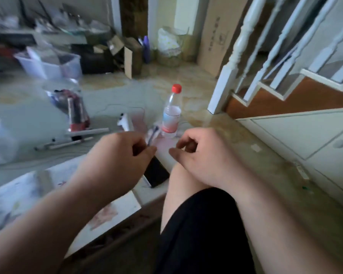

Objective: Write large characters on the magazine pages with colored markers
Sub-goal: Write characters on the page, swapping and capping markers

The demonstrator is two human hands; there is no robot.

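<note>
Two hands up over the desk edge, magazine pages low on the left.

Far left: magazine pages (24,196) open and flat on the desk (24,109), blurred, with faint colour marks. Behind them, loose white markers (67,144) flat on the desk, just beside a clear bag (75,113) of red and dark tubes. Left hand (115,163) near the middle, thumb and fingers (151,152) drawn narrow, pinching what looks like a slim marker (152,134), too blurred to tell its colour. Just below that hand, a black phone (156,174) at the desk edge. Beyond, a water bottle (171,115) upright, red cap on. Right hand (202,155) over a bare knee, loosely curled, holding nothing. Far right, a white stair railing (240,46).
</note>
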